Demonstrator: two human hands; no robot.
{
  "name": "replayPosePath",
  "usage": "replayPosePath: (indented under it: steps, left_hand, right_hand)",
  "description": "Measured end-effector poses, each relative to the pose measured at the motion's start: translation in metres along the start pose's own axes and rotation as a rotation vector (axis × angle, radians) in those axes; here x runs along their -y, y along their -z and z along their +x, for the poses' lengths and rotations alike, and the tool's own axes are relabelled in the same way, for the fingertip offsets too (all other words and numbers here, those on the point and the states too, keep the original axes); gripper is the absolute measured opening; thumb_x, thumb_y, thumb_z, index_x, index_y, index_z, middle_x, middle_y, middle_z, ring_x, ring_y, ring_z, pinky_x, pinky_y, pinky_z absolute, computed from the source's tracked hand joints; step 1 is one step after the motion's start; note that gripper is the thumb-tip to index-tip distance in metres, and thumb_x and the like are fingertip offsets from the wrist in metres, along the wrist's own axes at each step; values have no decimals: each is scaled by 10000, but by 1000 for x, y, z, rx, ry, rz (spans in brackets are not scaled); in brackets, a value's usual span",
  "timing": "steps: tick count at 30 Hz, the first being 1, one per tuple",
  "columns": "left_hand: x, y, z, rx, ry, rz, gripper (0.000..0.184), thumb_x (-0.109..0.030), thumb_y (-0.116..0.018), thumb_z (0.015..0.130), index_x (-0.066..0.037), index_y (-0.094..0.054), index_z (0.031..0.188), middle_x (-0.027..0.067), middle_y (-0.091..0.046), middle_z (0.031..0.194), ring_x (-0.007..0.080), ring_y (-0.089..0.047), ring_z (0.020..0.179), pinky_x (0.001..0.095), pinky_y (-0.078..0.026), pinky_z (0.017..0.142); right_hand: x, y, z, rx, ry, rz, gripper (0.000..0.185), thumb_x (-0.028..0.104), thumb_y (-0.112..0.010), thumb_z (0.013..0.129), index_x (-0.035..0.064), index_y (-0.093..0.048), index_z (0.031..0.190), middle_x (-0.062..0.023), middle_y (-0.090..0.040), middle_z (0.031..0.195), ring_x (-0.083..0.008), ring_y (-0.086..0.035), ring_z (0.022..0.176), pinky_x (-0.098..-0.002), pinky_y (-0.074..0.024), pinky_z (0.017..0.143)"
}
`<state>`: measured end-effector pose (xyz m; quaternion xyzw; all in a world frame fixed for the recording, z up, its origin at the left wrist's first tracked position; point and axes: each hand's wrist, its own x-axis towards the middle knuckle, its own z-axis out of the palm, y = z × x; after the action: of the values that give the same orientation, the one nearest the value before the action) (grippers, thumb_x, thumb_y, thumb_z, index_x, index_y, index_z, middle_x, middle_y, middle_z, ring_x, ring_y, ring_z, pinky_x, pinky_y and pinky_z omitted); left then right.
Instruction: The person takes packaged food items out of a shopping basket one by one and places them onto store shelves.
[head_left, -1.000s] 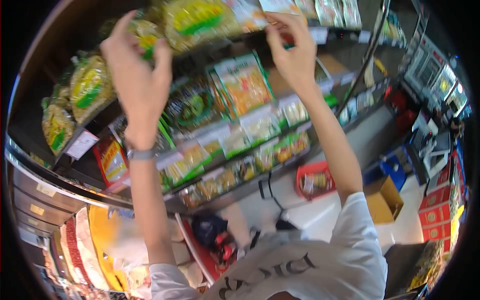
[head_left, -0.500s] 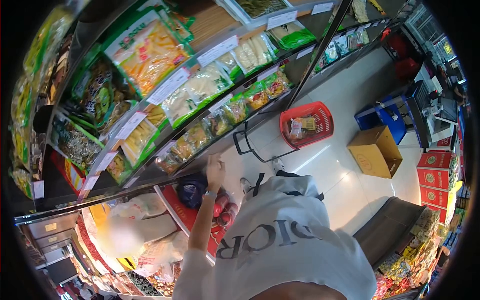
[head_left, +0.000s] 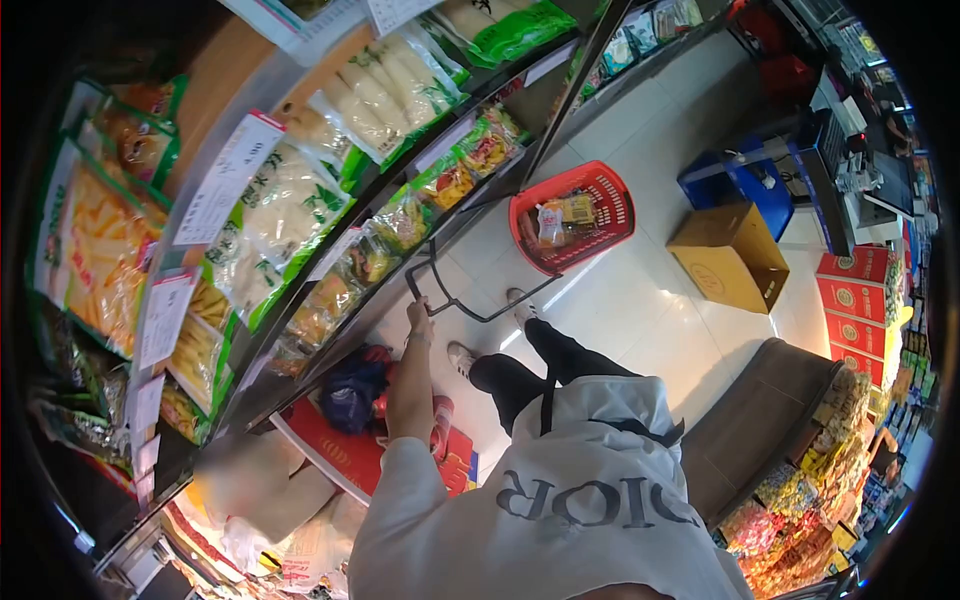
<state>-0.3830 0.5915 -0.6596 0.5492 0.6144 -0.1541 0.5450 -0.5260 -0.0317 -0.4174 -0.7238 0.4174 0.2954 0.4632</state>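
My left hand [head_left: 420, 318] reaches down with its fingers closed around the end of a long black basket handle [head_left: 487, 319]. That handle belongs to a red plastic shopping basket [head_left: 625, 215], which stands on the floor beyond my feet. Inside the basket lie packaged goods, among them a yellowish packet [head_left: 577, 209] and a white-and-red packet [head_left: 550, 226]. The finger positions are small in the view. My right hand is out of sight.
Shelves of packaged vegetables [head_left: 285, 225] with price tags run along the left. A red box [head_left: 330, 435] with a dark blue bag [head_left: 352, 392] stands below my arm. An open cardboard box [head_left: 725, 255] sits on the tiled floor by a counter. A person is at lower left.
My left hand has gone from free beside the shelf to closed on the basket handle. The view has shifted, and my legs now show below the shirt.
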Motion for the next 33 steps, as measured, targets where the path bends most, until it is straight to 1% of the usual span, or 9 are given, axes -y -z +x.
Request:
replayPosePath:
  steps: [2, 5, 7, 12, 18, 21, 24, 29, 33]
  left_hand:
    - [4, -24, -8, 50, -78, -376, 274, -319, -644, 905, -128, -565, 1085, 40, -584, 943, 177, -534, 861, 458, -490, 763]
    - [24, -44, -15, -133, -479, -171, 163, -290, -634, 921, -144, -580, 870, -4, -568, 792, 110, -520, 672, 325, -440, 593]
    - [18, -39, -52, 96, -255, -327, 181, -216, -628, 923, -45, -594, 875, 6, -519, 714, 156, -518, 641, 341, -452, 608]
    - [40, -25, -98, 365, -110, -542, 178, -243, -655, 908, -158, -560, 784, -48, -493, 628, 93, -498, 563, 256, -419, 516]
    - [65, 43, -105, 344, -71, -432, 189, -272, -628, 913, -181, -553, 766, -52, -512, 640, 91, -520, 598, 266, -422, 568]
    - [94, 100, -111, 269, -98, -468, 214, -226, -630, 911, -64, -576, 782, 14, -552, 668, 140, -542, 593, 312, -446, 553]
    - [144, 151, -86, 188, -149, -541, 165, -214, -605, 929, -85, -603, 827, 14, -590, 709, 135, -585, 630, 304, -426, 514]
    - [196, 263, -101, 139, -198, -700, 134, -169, -545, 955, -79, -640, 929, 16, -674, 818, 138, -641, 653, 285, -498, 546]
    - [228, 322, -86, -308, -438, -232, 196, -216, -531, 987, -62, -651, 1004, 110, -747, 855, 270, -721, 729, 401, -550, 623]
  right_hand:
    - [-13, 27, -20, -28, -72, -4, 238, 65, -514, 917, 71, -665, 1101, -85, -647, 843, -201, -628, 682, -335, -494, 545]
    - [-24, 70, -37, -26, -161, -47, 234, 69, -512, 922, 74, -666, 1099, -81, -644, 840, -190, -625, 670, -324, -490, 534]
    - [-28, 83, -43, -13, -209, -59, 232, 72, -510, 925, 76, -666, 1097, -78, -642, 837, -182, -622, 662, -317, -488, 527]
    - [-58, 93, -61, -16, -324, -31, 227, 78, -507, 933, 80, -667, 1094, -70, -638, 832, -163, -617, 642, -300, -482, 508]
    - [-10, 89, 14, -103, 66, -58, 357, 343, -500, 1059, 64, -592, 1263, -97, -694, 932, -165, -654, 712, -285, -539, 622]
    - [5, 59, 7, 92, 286, -57, 273, 252, -544, 1036, 70, -603, 1232, -78, -702, 857, -140, -648, 664, -265, -533, 600]
    - [39, -8, -29, 222, 427, -267, 392, -78, -409, 879, 66, -648, 1154, -73, -690, 747, -113, -609, 594, -229, -465, 521]
    - [62, -85, -36, 368, 438, -524, 401, -76, -415, 867, 41, -633, 1183, -96, -714, 849, -147, -666, 680, -286, -525, 590]
    - [67, -115, -24, 461, 402, -596, 355, -20, -429, 914, 47, -622, 1205, -103, -720, 862, -163, -684, 708, -296, -546, 621]
